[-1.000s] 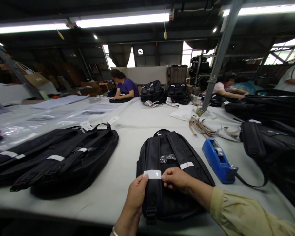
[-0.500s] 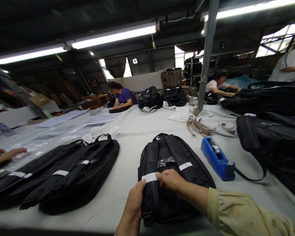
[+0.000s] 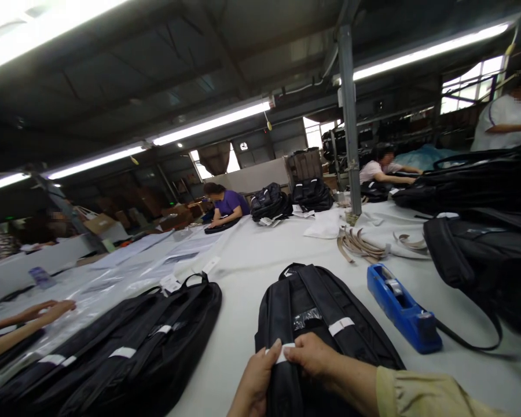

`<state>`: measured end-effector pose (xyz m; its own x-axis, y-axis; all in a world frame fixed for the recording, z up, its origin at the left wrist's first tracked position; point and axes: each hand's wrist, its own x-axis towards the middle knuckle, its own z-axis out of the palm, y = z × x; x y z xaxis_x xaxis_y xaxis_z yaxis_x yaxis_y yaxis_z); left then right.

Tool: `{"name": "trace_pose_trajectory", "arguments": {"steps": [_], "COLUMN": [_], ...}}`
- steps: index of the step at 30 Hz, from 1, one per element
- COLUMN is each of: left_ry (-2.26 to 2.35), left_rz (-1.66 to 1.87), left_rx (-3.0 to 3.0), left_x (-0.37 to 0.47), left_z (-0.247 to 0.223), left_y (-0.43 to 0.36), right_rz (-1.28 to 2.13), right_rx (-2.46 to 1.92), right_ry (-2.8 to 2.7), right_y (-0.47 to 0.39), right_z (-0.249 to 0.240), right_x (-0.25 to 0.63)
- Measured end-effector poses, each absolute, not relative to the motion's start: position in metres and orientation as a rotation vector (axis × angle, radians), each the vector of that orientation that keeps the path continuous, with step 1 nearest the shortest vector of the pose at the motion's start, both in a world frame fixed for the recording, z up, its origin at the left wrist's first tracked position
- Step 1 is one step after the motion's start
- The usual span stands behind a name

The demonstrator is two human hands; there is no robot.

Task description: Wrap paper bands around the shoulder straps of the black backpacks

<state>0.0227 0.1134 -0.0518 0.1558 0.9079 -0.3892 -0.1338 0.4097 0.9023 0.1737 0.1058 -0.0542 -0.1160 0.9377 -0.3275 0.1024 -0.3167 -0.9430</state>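
A black backpack (image 3: 347, 289) lies on the table in front of me, its shoulder straps facing up. Round its left strap goes a white band (image 3: 281, 357). My left hand (image 3: 257, 375) is closed on the strap's outer edge, thumb pressed on the band's left end. From the other side, my right hand (image 3: 315, 354) pinches the band's right end with curled fingers. A second white band (image 3: 341, 326) circles the right strap. The backpack's lower part is cut off by the frame and partly behind my hands.
To the right stands a blue tape dispenser (image 3: 402, 307). More black backpacks lie at the left (image 3: 156, 347) and right (image 3: 481, 260). Tan strips (image 3: 360, 243) lie near a metal post (image 3: 349, 116). Another person's hands (image 3: 54, 313) reach in at the left; several people work farther back.
My view has tilted up, so the table and backpacks sit lower in the picture. Both hands stay at the left strap's band, with my left thumb now farther over it and nearer my right hand.
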Motion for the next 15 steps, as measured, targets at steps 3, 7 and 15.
{"name": "trace_pose_trajectory", "arguments": {"steps": [3, 7, 15], "left_ry": [1.22, 1.18, 1.074], "left_rz": [0.915, 0.939, 0.777], "left_rx": [0.876, 0.82, 0.632], "left_x": [0.027, 0.031, 0.025], "left_z": [-0.057, -0.047, -0.046], "left_y": [0.115, 0.102, 0.031], "right_rz": [1.599, 1.537, 1.553], "right_rx": [-1.415, -1.364, -1.342], "right_ry": [-1.264, -1.213, -1.126], "right_y": [0.102, 0.101, 0.1], "right_z": [-0.053, -0.056, -0.058], "right_x": [0.178, 0.177, 0.181]}}
